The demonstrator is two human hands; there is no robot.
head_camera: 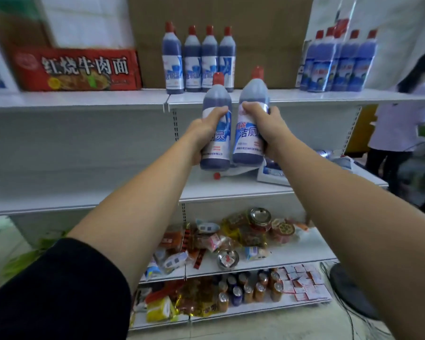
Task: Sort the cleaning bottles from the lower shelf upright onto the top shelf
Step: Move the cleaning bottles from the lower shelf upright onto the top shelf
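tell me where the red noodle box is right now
In the head view the red noodle box sits on the left part of the top shelf, just left of the middle group of upright bottles.

Even, cool, diffuse light; shadows soft. Sharpest at centre, on held bottles (pixel 249 143). Motion blur at 10 o'clock across red carton (pixel 76 69) and 2 o'clock bottle group (pixel 339 62). Wide-angle bowing of top shelf (pixel 329 98) toward margins.
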